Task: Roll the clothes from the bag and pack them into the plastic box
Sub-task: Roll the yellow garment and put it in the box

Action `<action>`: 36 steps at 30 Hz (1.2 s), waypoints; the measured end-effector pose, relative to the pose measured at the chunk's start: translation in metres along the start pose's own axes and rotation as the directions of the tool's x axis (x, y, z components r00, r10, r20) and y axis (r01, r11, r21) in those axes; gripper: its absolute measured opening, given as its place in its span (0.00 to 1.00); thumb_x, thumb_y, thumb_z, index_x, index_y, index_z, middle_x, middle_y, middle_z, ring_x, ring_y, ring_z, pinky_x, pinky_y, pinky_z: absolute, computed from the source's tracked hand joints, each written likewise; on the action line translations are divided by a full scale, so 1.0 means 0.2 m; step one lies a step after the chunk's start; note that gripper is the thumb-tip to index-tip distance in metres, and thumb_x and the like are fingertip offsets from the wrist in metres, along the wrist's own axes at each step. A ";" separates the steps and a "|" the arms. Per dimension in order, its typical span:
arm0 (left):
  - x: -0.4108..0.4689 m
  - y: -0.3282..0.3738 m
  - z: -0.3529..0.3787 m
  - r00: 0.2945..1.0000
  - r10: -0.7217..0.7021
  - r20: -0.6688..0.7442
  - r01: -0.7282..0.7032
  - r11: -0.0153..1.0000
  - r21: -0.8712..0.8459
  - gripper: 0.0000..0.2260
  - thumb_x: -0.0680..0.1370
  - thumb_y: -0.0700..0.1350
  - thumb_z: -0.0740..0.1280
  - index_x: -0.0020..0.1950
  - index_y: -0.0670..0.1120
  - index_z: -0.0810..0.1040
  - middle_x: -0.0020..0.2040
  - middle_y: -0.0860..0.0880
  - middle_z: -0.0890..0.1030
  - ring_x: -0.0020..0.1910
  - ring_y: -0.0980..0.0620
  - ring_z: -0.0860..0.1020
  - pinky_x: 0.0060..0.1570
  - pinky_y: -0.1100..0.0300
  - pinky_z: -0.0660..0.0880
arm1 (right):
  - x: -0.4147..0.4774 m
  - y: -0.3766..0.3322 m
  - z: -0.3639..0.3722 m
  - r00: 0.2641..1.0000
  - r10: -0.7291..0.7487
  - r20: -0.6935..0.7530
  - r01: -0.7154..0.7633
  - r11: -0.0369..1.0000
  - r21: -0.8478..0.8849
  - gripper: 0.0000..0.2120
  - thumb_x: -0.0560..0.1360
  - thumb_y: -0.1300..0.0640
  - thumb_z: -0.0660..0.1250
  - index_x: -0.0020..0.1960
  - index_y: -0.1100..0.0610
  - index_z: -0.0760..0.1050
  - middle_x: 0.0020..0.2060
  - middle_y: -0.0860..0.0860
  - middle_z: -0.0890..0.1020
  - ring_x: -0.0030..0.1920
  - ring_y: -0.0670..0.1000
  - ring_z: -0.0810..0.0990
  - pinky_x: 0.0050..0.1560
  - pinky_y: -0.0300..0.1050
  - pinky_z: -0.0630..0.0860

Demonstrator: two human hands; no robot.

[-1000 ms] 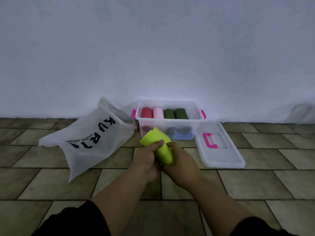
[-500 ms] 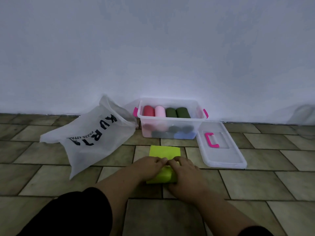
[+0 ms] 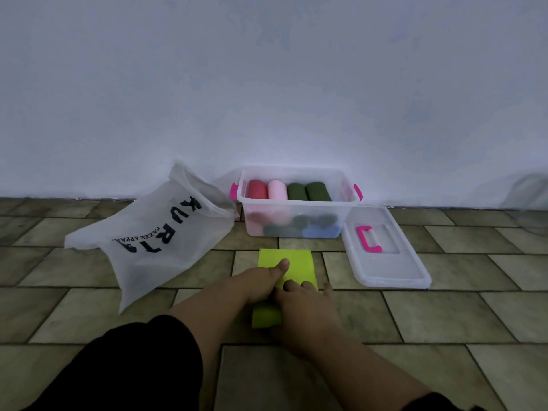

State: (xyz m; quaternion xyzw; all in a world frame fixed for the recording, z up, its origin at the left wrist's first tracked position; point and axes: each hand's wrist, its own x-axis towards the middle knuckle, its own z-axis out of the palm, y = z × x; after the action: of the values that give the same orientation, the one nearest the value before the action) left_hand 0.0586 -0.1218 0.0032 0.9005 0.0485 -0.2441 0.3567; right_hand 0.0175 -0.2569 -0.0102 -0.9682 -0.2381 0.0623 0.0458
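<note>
A lime-green cloth (image 3: 296, 264) lies flat on the tiled floor in front of the clear plastic box (image 3: 296, 201). My left hand (image 3: 258, 281) presses on its left side, thumb stretched over the cloth. Beside it, my right hand (image 3: 305, 307) rests fingers-down on the near part, where the cloth's near end (image 3: 266, 318) looks thicker. The box, with pink side handles, holds red, pink and two dark green rolls on top, with grey and blue rolls beneath. A white plastic bag (image 3: 154, 238) with black lettering lies to the left of the box.
The box's clear lid (image 3: 385, 256) with a pink handle lies flat on the floor right of the box. A pale wall runs directly behind the box and the bag. My dark sleeves fill the bottom of the view.
The green cloth went from held up as a bundle in both hands to lying flat on the floor. Both hands now press on it, and the view has tilted down slightly.
</note>
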 end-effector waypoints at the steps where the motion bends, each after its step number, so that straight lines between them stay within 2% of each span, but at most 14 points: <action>1: 0.01 0.00 0.00 1.000 0.003 -0.004 -0.003 1.000 0.005 0.33 0.78 0.66 0.45 0.67 0.45 0.73 0.68 0.41 0.72 0.66 0.45 0.70 0.65 0.54 0.63 | 0.00 0.01 0.00 1.000 0.008 0.007 -0.008 1.000 0.030 0.29 0.70 0.42 0.66 0.69 0.43 0.62 0.59 0.48 0.74 0.60 0.55 0.71 0.68 0.69 0.53; 6: 0.02 -0.03 0.01 1.000 0.028 0.014 -0.028 1.000 0.010 0.31 0.78 0.66 0.45 0.72 0.49 0.68 0.73 0.43 0.67 0.70 0.45 0.66 0.66 0.54 0.61 | 0.04 0.08 -0.01 0.997 0.067 0.035 -0.073 0.975 0.211 0.30 0.70 0.41 0.65 0.68 0.46 0.60 0.54 0.47 0.80 0.57 0.52 0.76 0.68 0.62 0.59; 9: 0.02 -0.05 0.04 0.990 0.125 -0.065 -0.121 0.991 0.065 0.26 0.79 0.63 0.49 0.71 0.51 0.68 0.72 0.46 0.69 0.70 0.47 0.67 0.68 0.56 0.61 | 0.06 0.11 -0.01 0.996 0.072 0.048 -0.080 0.978 0.195 0.28 0.71 0.36 0.63 0.68 0.44 0.64 0.57 0.48 0.78 0.59 0.54 0.74 0.63 0.58 0.64; 11: -0.02 -0.09 0.06 0.927 0.275 -0.254 -0.240 0.957 0.161 0.21 0.80 0.59 0.55 0.70 0.53 0.69 0.70 0.50 0.71 0.68 0.50 0.69 0.67 0.54 0.63 | 0.07 0.13 0.00 0.994 0.107 0.028 -0.110 0.981 0.159 0.26 0.72 0.33 0.60 0.65 0.45 0.69 0.54 0.50 0.75 0.58 0.55 0.73 0.60 0.56 0.67; 13: -0.07 -0.14 0.09 0.812 0.447 -0.375 -0.369 0.891 0.264 0.17 0.80 0.52 0.60 0.68 0.52 0.71 0.66 0.52 0.74 0.64 0.52 0.71 0.63 0.56 0.67 | 0.08 0.14 0.01 0.991 0.130 0.031 -0.133 0.977 0.165 0.24 0.73 0.32 0.56 0.60 0.46 0.73 0.53 0.51 0.75 0.58 0.55 0.72 0.59 0.56 0.68; 15: -0.11 -0.18 0.13 0.774 0.535 -0.338 -0.432 0.837 0.336 0.16 0.80 0.49 0.59 0.67 0.51 0.72 0.63 0.52 0.76 0.61 0.53 0.72 0.60 0.57 0.67 | 0.08 0.16 0.02 0.994 0.100 0.039 -0.104 0.983 0.151 0.24 0.73 0.31 0.54 0.60 0.44 0.73 0.53 0.50 0.77 0.58 0.55 0.72 0.61 0.56 0.66; 18: -0.14 -0.23 0.17 0.771 0.553 -0.315 -0.433 0.818 0.378 0.15 0.81 0.50 0.57 0.65 0.51 0.73 0.59 0.52 0.77 0.56 0.53 0.72 0.57 0.57 0.67 | 0.07 0.16 0.02 0.998 0.042 0.039 -0.046 0.991 0.129 0.26 0.71 0.29 0.55 0.60 0.43 0.71 0.53 0.47 0.79 0.58 0.53 0.72 0.63 0.57 0.62; 21: -0.15 -0.24 0.17 0.747 0.567 -0.347 -0.426 0.809 0.404 0.12 0.81 0.49 0.56 0.61 0.51 0.75 0.54 0.52 0.78 0.51 0.53 0.74 0.50 0.58 0.68 | 0.03 0.17 0.02 0.999 0.045 -0.002 -0.044 0.978 0.206 0.25 0.65 0.27 0.58 0.52 0.44 0.66 0.49 0.45 0.78 0.55 0.51 0.74 0.65 0.56 0.58; 25: -0.16 -0.24 0.19 0.802 0.487 -0.345 -0.379 0.863 0.335 0.11 0.81 0.53 0.55 0.58 0.55 0.74 0.49 0.53 0.80 0.48 0.53 0.76 0.44 0.59 0.69 | -0.06 0.20 0.06 0.994 0.047 -0.101 -0.010 0.943 0.333 0.19 0.68 0.35 0.61 0.54 0.44 0.73 0.50 0.42 0.73 0.57 0.47 0.72 0.65 0.52 0.62; 27: -0.17 -0.22 0.19 0.802 0.460 -0.382 -0.308 0.865 0.396 0.11 0.80 0.55 0.54 0.58 0.56 0.73 0.49 0.53 0.80 0.47 0.53 0.77 0.45 0.58 0.69 | -0.09 0.23 0.08 0.985 0.093 -0.146 -0.032 0.925 0.379 0.17 0.72 0.40 0.62 0.58 0.44 0.74 0.52 0.42 0.74 0.58 0.47 0.72 0.62 0.49 0.65; 29: -0.18 -0.21 0.20 0.741 0.483 -0.466 -0.230 0.835 0.500 0.11 0.79 0.56 0.54 0.57 0.57 0.72 0.52 0.55 0.78 0.50 0.54 0.76 0.48 0.57 0.67 | -0.10 0.24 0.07 0.977 0.133 -0.165 -0.052 0.905 0.422 0.15 0.73 0.40 0.62 0.56 0.44 0.72 0.53 0.43 0.77 0.55 0.47 0.74 0.58 0.47 0.67; 32: -0.21 -0.22 0.22 0.663 0.609 -0.436 -0.336 0.762 0.553 0.14 0.76 0.60 0.56 0.57 0.57 0.71 0.54 0.58 0.72 0.51 0.56 0.72 0.50 0.58 0.64 | -0.09 0.24 0.05 0.977 0.144 -0.159 -0.065 0.905 0.419 0.11 0.74 0.39 0.62 0.51 0.45 0.71 0.48 0.44 0.79 0.51 0.48 0.75 0.53 0.46 0.68; 34: -0.22 -0.23 0.24 0.691 0.659 -0.298 -0.411 0.697 0.588 0.17 0.73 0.62 0.58 0.59 0.57 0.70 0.56 0.58 0.72 0.52 0.56 0.71 0.51 0.59 0.63 | -0.08 0.24 0.04 0.975 0.163 -0.152 -0.092 0.914 0.395 0.12 0.75 0.38 0.59 0.50 0.45 0.73 0.47 0.45 0.78 0.51 0.48 0.75 0.52 0.45 0.68; 36: -0.21 -0.25 0.25 0.731 0.631 -0.261 -0.401 0.706 0.584 0.19 0.73 0.61 0.59 0.63 0.57 0.68 0.59 0.57 0.71 0.55 0.54 0.71 0.54 0.60 0.63 | -0.07 0.23 0.05 0.973 0.164 -0.163 -0.101 0.935 0.340 0.15 0.77 0.38 0.57 0.53 0.45 0.74 0.49 0.45 0.76 0.54 0.49 0.74 0.54 0.46 0.68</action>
State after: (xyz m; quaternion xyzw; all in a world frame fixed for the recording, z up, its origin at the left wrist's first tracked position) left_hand -0.0119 -0.1145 -0.0396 0.9658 -0.1966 0.0767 0.1508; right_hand 0.0260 -0.3039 -0.0236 -0.9622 -0.1530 0.0122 0.2248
